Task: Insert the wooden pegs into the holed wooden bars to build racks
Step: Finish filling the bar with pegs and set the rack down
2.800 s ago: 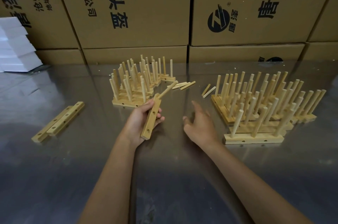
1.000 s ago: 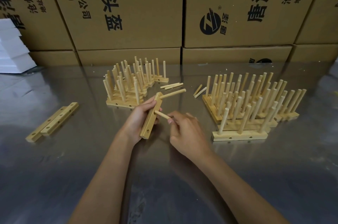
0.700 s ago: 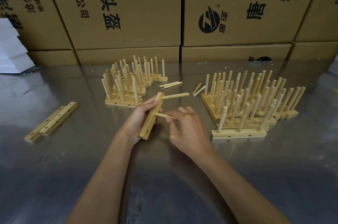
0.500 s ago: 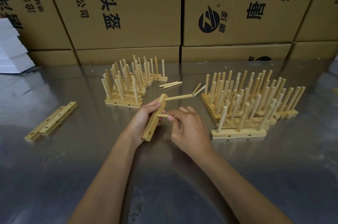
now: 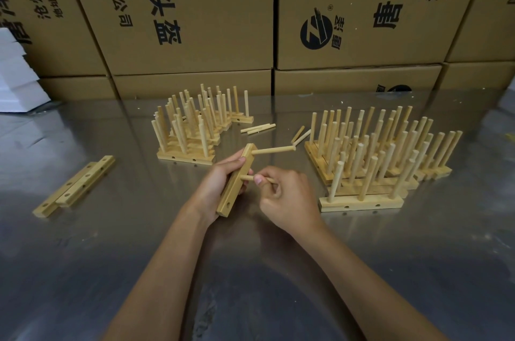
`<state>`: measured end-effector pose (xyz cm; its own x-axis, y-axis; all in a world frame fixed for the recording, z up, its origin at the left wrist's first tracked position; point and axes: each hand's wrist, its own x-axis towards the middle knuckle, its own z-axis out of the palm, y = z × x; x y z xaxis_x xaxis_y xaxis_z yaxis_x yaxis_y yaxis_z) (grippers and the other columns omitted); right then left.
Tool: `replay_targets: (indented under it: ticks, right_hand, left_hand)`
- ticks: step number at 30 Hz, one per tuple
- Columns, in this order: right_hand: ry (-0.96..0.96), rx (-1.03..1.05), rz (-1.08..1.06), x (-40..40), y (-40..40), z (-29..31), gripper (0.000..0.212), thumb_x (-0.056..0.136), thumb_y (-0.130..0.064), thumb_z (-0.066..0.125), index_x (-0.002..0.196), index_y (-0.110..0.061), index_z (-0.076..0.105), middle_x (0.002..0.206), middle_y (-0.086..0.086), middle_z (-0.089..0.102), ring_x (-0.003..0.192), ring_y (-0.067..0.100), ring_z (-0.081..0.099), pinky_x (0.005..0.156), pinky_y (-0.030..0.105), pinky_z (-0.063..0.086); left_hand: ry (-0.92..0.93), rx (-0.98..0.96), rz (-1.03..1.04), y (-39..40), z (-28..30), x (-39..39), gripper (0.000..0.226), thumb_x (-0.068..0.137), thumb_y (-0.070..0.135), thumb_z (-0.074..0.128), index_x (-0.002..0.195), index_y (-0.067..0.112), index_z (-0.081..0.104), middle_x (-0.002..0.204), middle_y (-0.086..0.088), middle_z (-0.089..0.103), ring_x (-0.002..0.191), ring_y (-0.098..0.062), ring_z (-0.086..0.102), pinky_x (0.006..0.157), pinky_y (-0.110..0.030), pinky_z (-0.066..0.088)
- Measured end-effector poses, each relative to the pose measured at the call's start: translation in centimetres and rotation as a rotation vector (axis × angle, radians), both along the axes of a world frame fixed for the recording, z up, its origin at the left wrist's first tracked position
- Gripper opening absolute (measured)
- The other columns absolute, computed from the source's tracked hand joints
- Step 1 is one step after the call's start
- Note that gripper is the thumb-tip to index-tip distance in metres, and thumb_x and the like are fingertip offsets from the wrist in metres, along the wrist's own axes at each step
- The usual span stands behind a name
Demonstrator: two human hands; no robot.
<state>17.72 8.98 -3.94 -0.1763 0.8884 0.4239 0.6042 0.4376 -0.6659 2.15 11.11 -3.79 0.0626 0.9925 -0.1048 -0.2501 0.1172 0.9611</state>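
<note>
Gripping a holed wooden bar [image 5: 235,182] at the centre of the frame, the person's left hand [image 5: 217,187] is curling its fingers [image 5: 235,160] around the bar's far side and holding it tilted above the counter [image 5: 83,271]. One peg [image 5: 274,150] is already sticking out of the bar's upper end, pointing right. The right hand [image 5: 287,198] is sitting just right of the bar, its thumb and forefinger pinching a second peg [image 5: 257,178] whose left tip is meeting the bar's middle; whether it is seated in the hole cannot be told.

Two bare holed bars [image 5: 75,187] are lying side by side, touching, at the left of the frame. A cluster of finished racks [image 5: 192,129] is standing above centre, pegs upright. A larger group of racks [image 5: 376,156] is standing at the right, the nearest rack [image 5: 361,202] carrying three pegs. Loose pegs [image 5: 257,128] are lying flat between the two groups, with two more loose pegs [image 5: 301,136] beside the right group.

Cardboard boxes [image 5: 195,14] printed with black characters are filling the top of the frame, stacked behind the counter. White foam blocks [image 5: 16,76] are sitting at the upper left edge.
</note>
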Motion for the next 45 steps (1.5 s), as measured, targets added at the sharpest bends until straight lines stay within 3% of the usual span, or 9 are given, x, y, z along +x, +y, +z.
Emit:
replay_targets:
  ticks: [8,13,16,20,24,27,30,38,45]
  right_hand:
    - [0.238,-0.079,-0.003,-0.2,0.5,-0.3,0.011,0.092,-0.022,0.064,0.085,-0.026,0.071,0.058,-0.013,0.057,0.053,0.003,0.049,0.047,0.016,0.032]
    - [0.354,-0.103,0.015,-0.2,0.6,-0.3,0.006,0.092,-0.02,0.065,0.09,-0.023,0.071,0.071,-0.007,0.066,0.064,0.008,0.057,0.06,0.028,0.043]
    - [0.47,-0.181,0.016,-0.4,0.6,-0.5,0.022,0.09,-0.028,0.07,0.109,-0.027,0.06,0.074,-0.005,0.067,0.065,0.005,0.059,0.059,0.015,0.042]
    - [0.043,-0.119,-0.08,-0.6,1.5,-1.7,0.057,0.094,-0.03,0.061,0.144,-0.02,0.037,0.127,-0.002,0.058,0.117,0.014,0.052,0.091,0.021,0.04]
    - [-0.212,-0.181,-0.166,-1.5,6.3,-1.4,0.07,0.101,-0.033,0.047,0.156,-0.006,0.013,0.165,0.009,0.008,0.151,0.024,0.007,0.12,0.035,0.013]
    - [-0.328,-0.274,-0.236,-1.7,10.3,-0.6,0.074,0.104,-0.037,0.037,0.156,-0.001,-0.001,0.164,0.015,-0.01,0.152,0.028,-0.005,0.123,0.036,0.003]
    - [-0.419,-0.355,-0.287,-1.4,12.4,-1.1,0.075,0.104,-0.041,0.031,0.154,0.001,-0.007,0.164,0.019,-0.01,0.152,0.031,-0.007,0.123,0.038,0.002]
    - [-0.52,-0.119,-0.415,-1.8,11.4,-1.8,0.054,0.1,-0.033,0.036,0.14,0.003,0.037,0.142,0.021,0.043,0.13,0.033,0.04,0.107,0.039,0.032]
    - [-0.539,0.102,-0.334,-1.4,6.3,-1.6,0.026,0.09,-0.017,0.056,0.115,-0.011,0.048,0.117,0.01,0.055,0.109,0.028,0.051,0.082,0.035,0.046]
  left_hand:
    - [-0.001,-0.007,0.029,0.4,0.0,-0.4,0.036,0.098,0.021,0.056,0.133,0.026,0.062,0.08,-0.001,0.067,0.064,-0.011,0.057,0.06,-0.024,0.046]
    - [0.038,0.004,0.03,0.6,-0.2,0.0,0.035,0.1,0.027,0.057,0.134,0.025,0.059,0.067,-0.006,0.054,0.052,-0.013,0.047,0.045,-0.021,0.04]
    - [0.008,-0.01,0.087,0.8,-0.2,0.0,0.024,0.103,0.025,0.051,0.122,0.016,0.061,0.064,-0.006,0.051,0.048,-0.013,0.043,0.041,-0.021,0.036]
    - [-0.255,-0.086,0.145,1.2,-0.4,-0.4,0.017,0.106,0.025,0.042,0.103,0.013,0.053,0.062,-0.003,0.045,0.043,-0.01,0.038,0.037,-0.019,0.029]
    - [-0.419,-0.134,0.173,1.5,-0.7,-1.2,0.016,0.106,0.024,0.04,0.096,0.014,0.048,0.062,-0.003,0.044,0.046,-0.011,0.036,0.04,-0.019,0.028]
    - [-0.441,-0.146,0.175,1.8,-0.8,-1.3,0.016,0.106,0.024,0.04,0.096,0.014,0.047,0.062,-0.003,0.045,0.047,-0.011,0.037,0.04,-0.019,0.029]
    - [-0.439,-0.16,0.161,2.0,-0.9,-1.3,0.017,0.105,0.025,0.042,0.096,0.013,0.048,0.061,-0.004,0.045,0.046,-0.012,0.037,0.04,-0.02,0.029]
    - [-0.449,-0.17,0.153,2.2,-1.0,-1.5,0.018,0.105,0.026,0.044,0.098,0.011,0.051,0.061,-0.004,0.045,0.047,-0.012,0.037,0.041,-0.02,0.03]
    - [-0.458,-0.176,0.165,2.1,-0.9,-1.5,0.017,0.105,0.025,0.043,0.098,0.011,0.052,0.061,-0.004,0.046,0.046,-0.012,0.038,0.039,-0.02,0.031]
